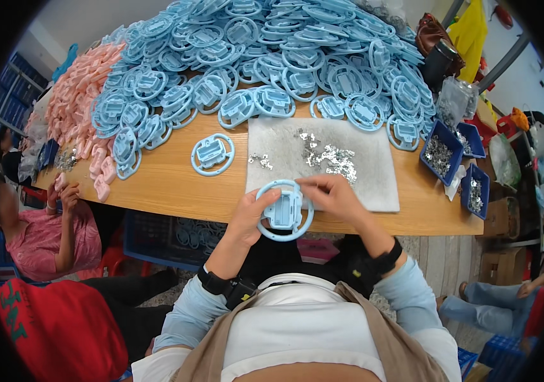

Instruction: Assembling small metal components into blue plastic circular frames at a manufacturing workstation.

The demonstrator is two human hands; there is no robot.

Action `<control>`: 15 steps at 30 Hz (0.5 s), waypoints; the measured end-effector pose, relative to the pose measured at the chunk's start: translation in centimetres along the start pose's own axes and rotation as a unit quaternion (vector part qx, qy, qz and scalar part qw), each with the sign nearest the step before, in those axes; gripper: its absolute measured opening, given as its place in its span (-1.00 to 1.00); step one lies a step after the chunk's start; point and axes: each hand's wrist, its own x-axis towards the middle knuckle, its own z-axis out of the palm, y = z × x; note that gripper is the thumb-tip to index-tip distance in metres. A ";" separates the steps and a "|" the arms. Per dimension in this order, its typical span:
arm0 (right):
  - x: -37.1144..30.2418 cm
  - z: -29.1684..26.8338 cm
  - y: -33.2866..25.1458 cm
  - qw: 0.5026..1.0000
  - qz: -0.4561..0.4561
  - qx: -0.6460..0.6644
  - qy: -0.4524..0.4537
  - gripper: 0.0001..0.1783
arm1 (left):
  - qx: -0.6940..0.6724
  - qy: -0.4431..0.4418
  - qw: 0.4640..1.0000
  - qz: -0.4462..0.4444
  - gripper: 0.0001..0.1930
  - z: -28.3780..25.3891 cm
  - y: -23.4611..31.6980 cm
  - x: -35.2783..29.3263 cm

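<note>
Holding hand: left hand (244, 216), clamped on the rim of the blue ring part (283, 212) at 9 o'clock, thumb over its upper face.
Right hand (339, 197): fingertips bunched at the rim near 1 o'clock; whether they pinch a small piece cannot be told.
Ring part, place: between both hands, at the near edge of the wooden table (180, 186); 3 o'clock from the left hand, the nearer.
Long axis: recess runs roughly 12 to 6 (the outer ring is about round).
Metal pieces (335, 159): silvery, on the white mat (374, 188), between 1 and 2 o'clock from the ring part.
Ring part, look: pale blue, rectangular recess within a circular band.
</note>
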 end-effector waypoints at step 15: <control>9.1 -4.6 2.2 0.884 -0.183 -0.420 0.096 -0.89 | 0.170 0.028 0.981 0.089 -0.79 -1.8 -1.1 1.6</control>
